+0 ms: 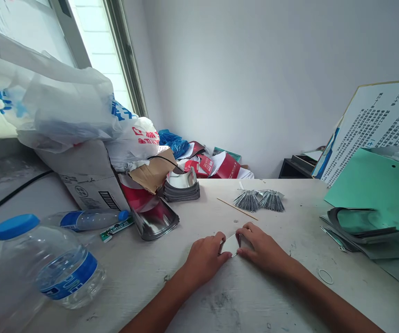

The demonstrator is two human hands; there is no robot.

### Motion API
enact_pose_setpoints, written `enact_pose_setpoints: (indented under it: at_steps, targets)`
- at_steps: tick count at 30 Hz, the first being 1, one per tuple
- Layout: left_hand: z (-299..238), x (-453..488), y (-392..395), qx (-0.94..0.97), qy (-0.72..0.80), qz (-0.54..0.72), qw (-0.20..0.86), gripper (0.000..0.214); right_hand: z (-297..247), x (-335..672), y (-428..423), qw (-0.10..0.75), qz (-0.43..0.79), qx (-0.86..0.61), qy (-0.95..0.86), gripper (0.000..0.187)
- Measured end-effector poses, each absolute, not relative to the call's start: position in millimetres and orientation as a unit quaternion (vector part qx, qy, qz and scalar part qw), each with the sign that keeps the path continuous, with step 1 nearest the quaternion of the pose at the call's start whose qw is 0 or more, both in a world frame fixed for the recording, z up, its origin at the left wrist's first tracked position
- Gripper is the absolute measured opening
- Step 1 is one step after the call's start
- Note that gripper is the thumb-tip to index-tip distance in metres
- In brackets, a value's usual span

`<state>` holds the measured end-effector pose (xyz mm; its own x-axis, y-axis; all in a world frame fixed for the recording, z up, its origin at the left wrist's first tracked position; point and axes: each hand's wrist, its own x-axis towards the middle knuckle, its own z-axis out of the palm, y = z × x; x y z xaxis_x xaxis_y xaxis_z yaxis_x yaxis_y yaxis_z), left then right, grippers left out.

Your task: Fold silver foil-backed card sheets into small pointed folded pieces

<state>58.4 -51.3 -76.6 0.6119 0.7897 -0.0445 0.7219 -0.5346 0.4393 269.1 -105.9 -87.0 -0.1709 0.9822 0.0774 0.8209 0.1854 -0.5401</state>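
A small pale, flat piece with a folded-looking edge [229, 246] lies low over the table between my hands; its material is hard to make out. My left hand [204, 256] is closed on its left side, thumb and fingers pinching the edge. On the opposite side my right hand [260, 245] pinches it beside a thin dark edge. Beyond the hands lie a thin wooden stick [237, 209] and two fanned bundles of thin grey metallic strips [247, 201]. A white ring [325, 276] rests right of my right forearm.
Curved shiny sheets [156, 219] and a stack of them [182, 188] stand left of centre. A large plastic bottle [77, 277] and a lying bottle [91, 219] are at left, near a cardboard box [84, 173]. Dark curved sheets [362, 231] and a green folder [376, 185] occupy the right.
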Motion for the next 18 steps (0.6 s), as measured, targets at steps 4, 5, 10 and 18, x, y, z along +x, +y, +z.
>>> enact_pose_setpoints:
  at_steps: [4,5,10,18]
  targets:
    - [-77.5,58.3,-49.5,0.864,0.436,0.111,0.224,0.025,-85.7,266.1,-108.0,0.21,0.175,-0.61,-0.744,0.024]
    - [-77.5,57.3,-48.6,0.861,0.432,0.132,0.234,0.028,-86.0,266.8,-107.8,0.218,0.173,-0.607,-0.745,0.027]
    - [-77.2,52.3,-45.8,0.84,0.39,0.183,0.331,0.026,-86.1,275.3,-104.6,0.243,0.211,-0.569,-0.757,0.047]
    - [-64.6,50.0,-50.2,0.851,0.325,0.253,0.327,0.015,-87.2,273.3,-103.2,0.299,0.196,-0.528,-0.77,0.013]
